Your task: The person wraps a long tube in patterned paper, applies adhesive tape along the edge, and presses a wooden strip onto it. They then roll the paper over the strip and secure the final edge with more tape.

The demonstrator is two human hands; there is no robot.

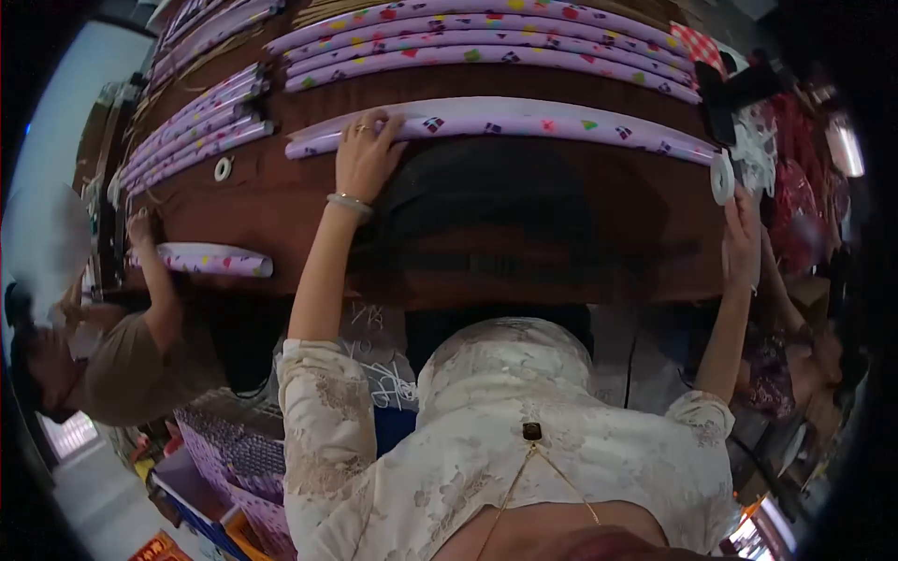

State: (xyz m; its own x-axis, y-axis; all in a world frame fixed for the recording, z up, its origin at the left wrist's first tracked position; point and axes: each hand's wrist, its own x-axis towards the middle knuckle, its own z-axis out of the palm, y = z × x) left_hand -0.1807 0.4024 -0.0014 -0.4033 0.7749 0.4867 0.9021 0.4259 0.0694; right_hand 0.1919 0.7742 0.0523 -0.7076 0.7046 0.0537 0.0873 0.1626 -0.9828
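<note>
A purple patterned roll of wrapping paper (552, 128) lies across the brown table in front of me, its white inner side showing along the far edge. My left hand (369, 150) rests over its left part, fingers bent onto the paper and thumb on the near side. At the right end of the roll, my right hand (742, 229) holds a white roll of tape (721, 179) upright, close to the paper's end. How the right fingers grip the tape is partly hidden.
Several finished-looking paper rolls (486, 58) lie along the far side, with more rolls (196, 140) at the left. Another tape roll (223, 168) sits on the table (309, 210). A co-worker (140, 355) at the left handles a paper roll (220, 260). A black stand (734, 98) is at the right.
</note>
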